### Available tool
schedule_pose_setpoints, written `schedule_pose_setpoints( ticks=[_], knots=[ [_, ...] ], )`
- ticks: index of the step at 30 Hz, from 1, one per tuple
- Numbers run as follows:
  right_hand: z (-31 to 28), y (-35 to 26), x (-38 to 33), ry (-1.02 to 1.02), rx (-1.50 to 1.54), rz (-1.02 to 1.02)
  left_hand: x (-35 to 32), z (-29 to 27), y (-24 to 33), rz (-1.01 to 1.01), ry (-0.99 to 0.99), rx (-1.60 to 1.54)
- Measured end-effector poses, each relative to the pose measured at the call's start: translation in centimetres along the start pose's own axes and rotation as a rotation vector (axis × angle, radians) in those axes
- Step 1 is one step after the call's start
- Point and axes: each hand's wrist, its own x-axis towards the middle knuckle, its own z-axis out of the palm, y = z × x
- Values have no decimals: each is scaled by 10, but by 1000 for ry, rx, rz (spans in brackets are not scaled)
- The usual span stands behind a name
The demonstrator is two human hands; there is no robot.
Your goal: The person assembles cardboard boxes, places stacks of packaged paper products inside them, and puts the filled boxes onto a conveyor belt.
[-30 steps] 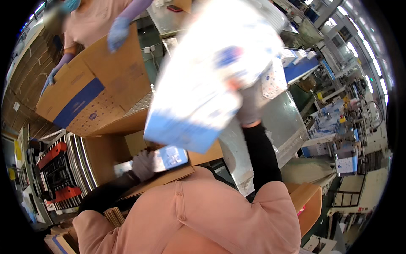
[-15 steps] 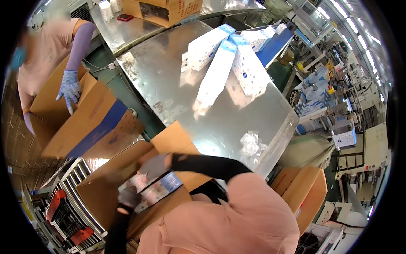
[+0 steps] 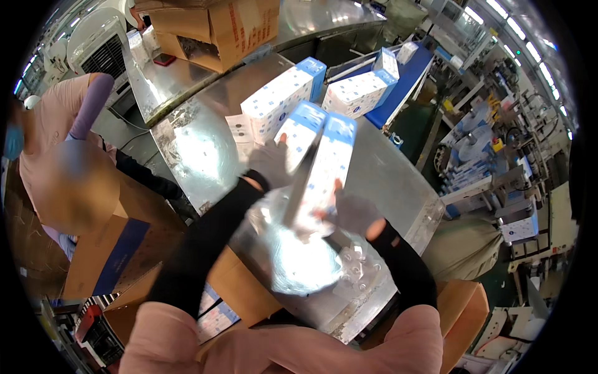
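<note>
Two long white cartons with blue ends and small printed squares stand side by side above the metal table, a narrow gap between them. My left hand (image 3: 271, 163), in a grey glove with bare fingertips, grips the outer side of the left carton (image 3: 304, 129). Against the outer side of the right carton (image 3: 334, 153) presses my right hand (image 3: 356, 213), gloved alike and somewhat blurred. Just behind stands another white carton (image 3: 277, 103). Below my left arm, an open cardboard box (image 3: 244, 288) holds similar cartons, partly hidden by my sleeve.
Clear plastic scraps (image 3: 358, 271) lie on the metal table (image 3: 398, 181). More cartons (image 3: 356, 93) sit by the blue conveyor belt (image 3: 408, 84). At left, a co-worker (image 3: 59, 118) bends over a large cardboard box (image 3: 124, 249). Another brown box (image 3: 464, 318) stands at lower right.
Both my hands have left the cartons inside the cardboard box and moved up to the table, onto two cartons there. The co-worker's box has shifted lower, and the co-worker bends further over it.
</note>
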Motion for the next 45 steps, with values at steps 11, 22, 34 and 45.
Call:
schedule_pose_setpoints(
  ticks=[11, 22, 34, 45],
  knots=[
    [-13, 21, 15, -130, -122, -436, -35, 17, -37, 112, 223, 89],
    [13, 15, -14, 407, 174, -23, -345, -135, -64, 151, 601, -1114],
    [-69, -197, -88, -57, 2291, -186, -468, 204, -152, -68, -570, -414],
    [220, -471, -31, -283, 159, -841, -426, 266, -189, -305, -615, -328]
  ],
)
